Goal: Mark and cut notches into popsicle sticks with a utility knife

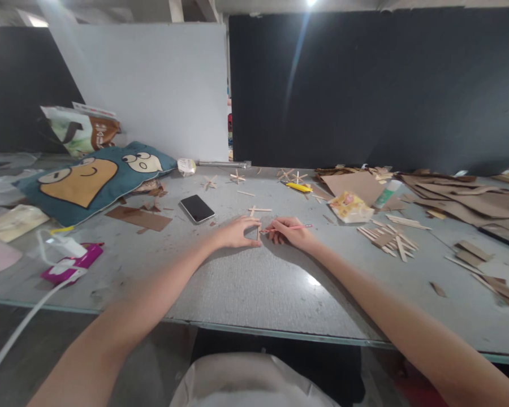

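Note:
My left hand (240, 233) is closed on a short wooden craft stick (258, 233), which spans the gap between thumb and fingertips. In my right hand (286, 229) is a slim reddish pencil (303, 226), its tip pointing left at the stick. Just beyond my hands, two joined sticks (261, 210) lie on the grey table (246, 288). Farther back are several star-shaped stick pieces, one of them a small star (237, 177). A black-screened phone (197, 208) lies to the left of my left hand.
Loose craft sticks (390, 240), a glue stick (388, 194), a crumpled yellow wrapper (350, 208) and brown cardboard (453, 192) lie right. A yellow cutter (299, 187) rests farther back. Left are a cartoon cushion (93, 181), a purple power strip (74, 264) and its white cable (29, 316).

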`<state>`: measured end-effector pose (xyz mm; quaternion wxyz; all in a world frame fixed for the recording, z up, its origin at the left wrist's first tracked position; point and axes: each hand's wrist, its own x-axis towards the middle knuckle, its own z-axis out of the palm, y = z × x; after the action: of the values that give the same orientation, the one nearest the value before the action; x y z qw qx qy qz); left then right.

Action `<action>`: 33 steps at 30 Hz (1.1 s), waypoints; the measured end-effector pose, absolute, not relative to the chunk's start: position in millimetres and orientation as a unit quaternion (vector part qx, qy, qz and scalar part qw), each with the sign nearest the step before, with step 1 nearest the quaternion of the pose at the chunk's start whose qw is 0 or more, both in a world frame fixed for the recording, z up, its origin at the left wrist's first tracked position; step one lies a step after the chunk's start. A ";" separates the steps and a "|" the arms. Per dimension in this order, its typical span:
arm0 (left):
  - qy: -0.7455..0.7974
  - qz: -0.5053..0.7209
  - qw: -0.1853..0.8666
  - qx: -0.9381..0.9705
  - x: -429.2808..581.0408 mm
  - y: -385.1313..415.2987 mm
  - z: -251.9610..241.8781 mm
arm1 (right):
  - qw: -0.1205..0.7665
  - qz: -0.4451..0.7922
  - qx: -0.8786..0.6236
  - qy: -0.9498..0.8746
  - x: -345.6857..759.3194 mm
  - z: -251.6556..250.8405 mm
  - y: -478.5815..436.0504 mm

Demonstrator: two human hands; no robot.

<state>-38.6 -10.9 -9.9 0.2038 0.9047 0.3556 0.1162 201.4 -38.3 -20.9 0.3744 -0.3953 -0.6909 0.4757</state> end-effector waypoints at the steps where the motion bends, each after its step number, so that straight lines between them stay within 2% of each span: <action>1: 0.357 0.116 0.203 0.905 -38.5 -10.8 -10.2 | 0.375 0.474 -0.396 -0.691 201.3 -20.8 -38.3; 33: 0.359 0.124 0.200 0.903 -38.8 -10.9 -11.5 | 0.372 0.466 -0.385 -0.705 203.1 -22.0 -38.0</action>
<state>-38.8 -10.9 -11.5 0.1999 0.9033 0.3585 0.1243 203.1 -38.0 -22.0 0.3720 -0.3846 -0.7049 0.4656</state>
